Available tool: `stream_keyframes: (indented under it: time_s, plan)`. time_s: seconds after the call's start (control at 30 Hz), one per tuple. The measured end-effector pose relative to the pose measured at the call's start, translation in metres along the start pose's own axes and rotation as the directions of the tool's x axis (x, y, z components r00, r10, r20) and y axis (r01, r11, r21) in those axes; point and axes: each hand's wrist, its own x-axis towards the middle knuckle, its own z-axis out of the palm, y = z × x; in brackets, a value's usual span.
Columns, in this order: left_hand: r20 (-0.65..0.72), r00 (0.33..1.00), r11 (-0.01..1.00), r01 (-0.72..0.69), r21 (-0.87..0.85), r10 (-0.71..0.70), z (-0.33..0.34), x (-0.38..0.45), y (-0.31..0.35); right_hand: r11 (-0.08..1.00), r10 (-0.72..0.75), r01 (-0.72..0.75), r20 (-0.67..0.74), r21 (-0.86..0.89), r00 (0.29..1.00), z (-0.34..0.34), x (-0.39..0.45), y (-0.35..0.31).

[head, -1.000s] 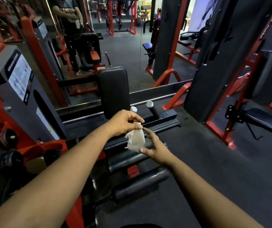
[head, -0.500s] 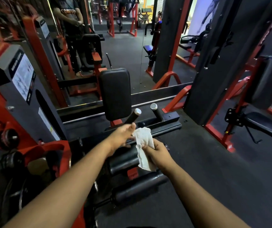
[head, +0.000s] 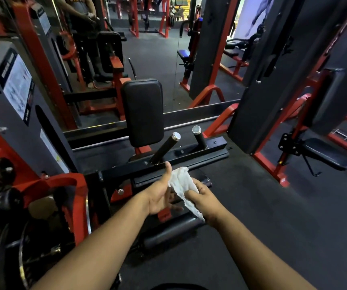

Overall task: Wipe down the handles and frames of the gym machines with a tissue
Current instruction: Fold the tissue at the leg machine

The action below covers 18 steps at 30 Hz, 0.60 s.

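Observation:
My right hand (head: pixel 203 198) grips a crumpled white tissue (head: pixel 181 184) low in the middle of the head view. My left hand (head: pixel 161 194) is beside it with palm turned up, thumb raised and fingers relaxed, touching the tissue's edge. Just beyond both hands stand two black handles with chrome caps, a tilted left handle (head: pixel 165 147) and an upright right handle (head: pixel 199 136), on the machine's black crossbar (head: pixel 191 152). A black back pad (head: pixel 142 111) rises behind them. Black roller pads (head: pixel 172 229) lie under my hands.
A grey and red weight stack housing (head: pixel 19 114) stands at the left. Another red-framed machine with a black seat (head: pixel 326 152) is at the right. A mirror behind reflects a standing person (head: pixel 82 28). Dark rubber floor (head: pixel 273 216) stretches to the right.
The tissue passed from my left hand's pinch to my right hand's grip. My left hand has turned palm up and loosened. Both hands dropped slightly below the handles.

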Motion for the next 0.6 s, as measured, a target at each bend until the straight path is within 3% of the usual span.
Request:
stream_keyframes:
  time_s: [0.1, 0.2, 0.37, 0.47, 0.53, 0.6]
  plan:
    - [-0.085, 0.989, 0.992, -0.117, 0.046, 0.120, 0.006, 0.003, -0.006, 0.999, 0.038, -0.038, 0.022, 0.021, 0.999, -0.001, -0.002, 0.003]
    - [-0.214, 0.937, 0.948, -0.230, 0.222, 0.277, 0.000, 0.014, 0.000, 0.996, 0.049, -0.050, -0.011, -0.069, 0.999, -0.008, -0.005, 0.009]
    - [-0.276, 0.866, 0.864, -0.282, 0.416, 0.416, -0.019, 0.017, 0.016, 0.984, 0.009, -0.010, -0.008, -0.176, 1.000, -0.008, -0.017, 0.005]
    - [-0.393, 0.801, 0.886, -0.345, 0.311, 0.450, -0.030, 0.022, 0.019, 0.991, -0.006, 0.003, -0.019, -0.137, 1.000, -0.005, -0.017, 0.007]
    - [-0.518, 0.769, 0.919, -0.382, 0.096, 0.373, -0.028, 0.023, 0.015, 0.994, -0.015, 0.010, -0.043, -0.110, 0.999, -0.001, -0.015, 0.009]
    - [-0.570, 0.779, 0.947, -0.321, -0.007, 0.260, -0.020, 0.016, 0.005, 1.000, 0.008, -0.010, -0.081, -0.020, 0.997, 0.003, -0.013, 0.010]
